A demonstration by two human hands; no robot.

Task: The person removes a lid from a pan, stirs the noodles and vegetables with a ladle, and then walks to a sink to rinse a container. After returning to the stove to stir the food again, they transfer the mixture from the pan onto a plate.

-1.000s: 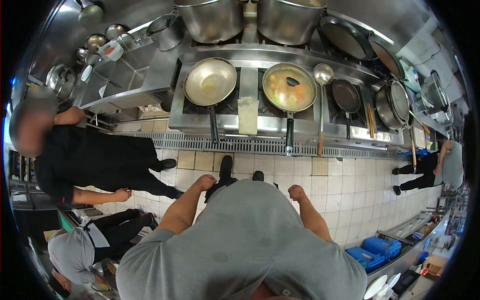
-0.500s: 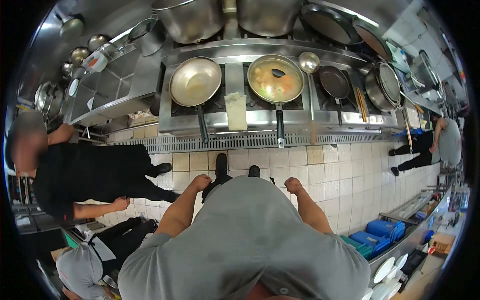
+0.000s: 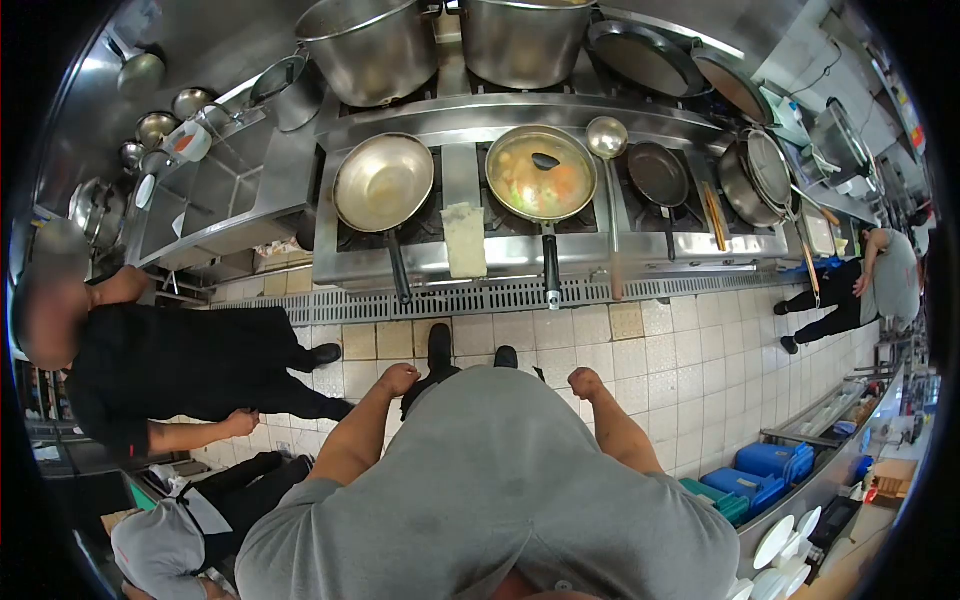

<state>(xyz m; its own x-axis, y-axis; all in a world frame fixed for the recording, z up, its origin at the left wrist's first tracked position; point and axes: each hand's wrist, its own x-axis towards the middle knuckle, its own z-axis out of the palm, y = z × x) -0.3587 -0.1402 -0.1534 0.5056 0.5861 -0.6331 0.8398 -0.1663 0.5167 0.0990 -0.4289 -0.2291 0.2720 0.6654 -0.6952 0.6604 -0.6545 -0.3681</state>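
My left hand (image 3: 400, 379) hangs low at my side with its fingers curled; whether anything is inside cannot be seen. On the other side my right hand (image 3: 584, 382) is also curled, away from any object. Ahead on the stove, a pan with a glass lid (image 3: 541, 172) holds food in liquid, its black handle toward me. Left of it stands an empty steel pan (image 3: 383, 182). A pale cloth (image 3: 464, 240) lies between them over the stove edge. A ladle (image 3: 607, 137) rests right of the lidded pan, beside a small dark pan (image 3: 658, 174).
Two large pots (image 3: 525, 42) stand behind. Wooden chopsticks (image 3: 715, 216) and a pot with strainers (image 3: 748, 180) are at the right. A person in black (image 3: 190, 360) stands left, one in grey (image 3: 165, 545) behind, another (image 3: 893, 270) far right. Blue bins (image 3: 775, 461) sit right.
The view has tilted slightly, so the stove and pans appear lower. Both my hands stay low and curled. The far-right person's arm has shifted a little.
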